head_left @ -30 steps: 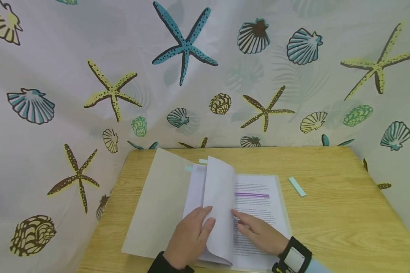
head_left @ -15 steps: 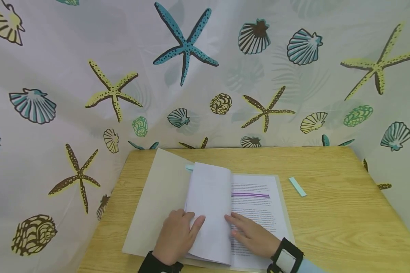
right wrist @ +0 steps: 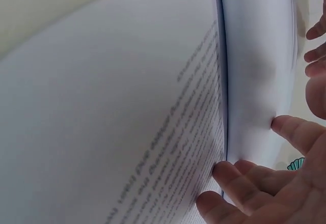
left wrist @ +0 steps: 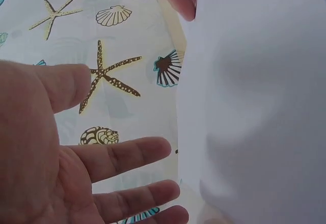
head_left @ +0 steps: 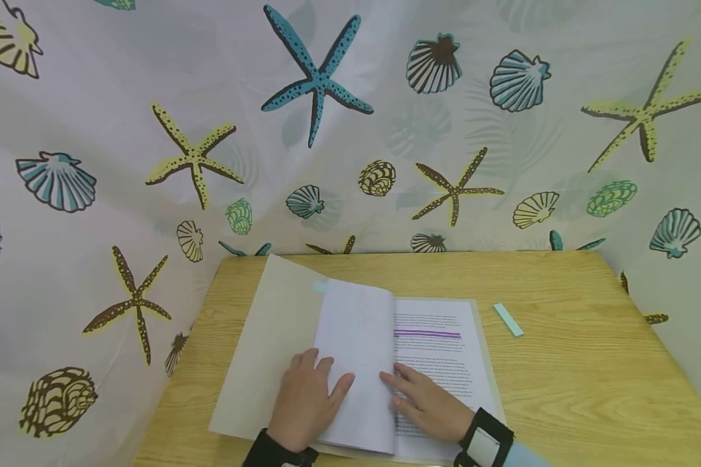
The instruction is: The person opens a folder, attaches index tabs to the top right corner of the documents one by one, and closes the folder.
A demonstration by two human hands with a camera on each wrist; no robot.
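Observation:
A thick bound document lies open, its cream cover [head_left: 263,363] spread to the left. Its turned, blank-looking page [head_left: 356,337] rests over the left side; on the right is a printed page [head_left: 435,383] with purple highlighted lines. My left hand [head_left: 304,405] lies at the turned page's outer edge, fingers spread. In the left wrist view, its straight fingers [left wrist: 127,158] reach toward the white paper. My right hand [head_left: 432,402] has relaxed fingers touching the paper by the spine. In the right wrist view its fingertips [right wrist: 224,170] meet the pages at the fold.
A pale blue tab [head_left: 320,287] sticks out from the top of the left pages. To the right of the document, a loose pale blue strip [head_left: 509,320] lies on the wooden table [head_left: 590,363]. A seashell-print curtain [head_left: 350,214] hangs behind and at the sides.
The page that stood curled between my hands has come down to the left, covering a whitish tab. Both hands have shifted left, the right one toward the spine.

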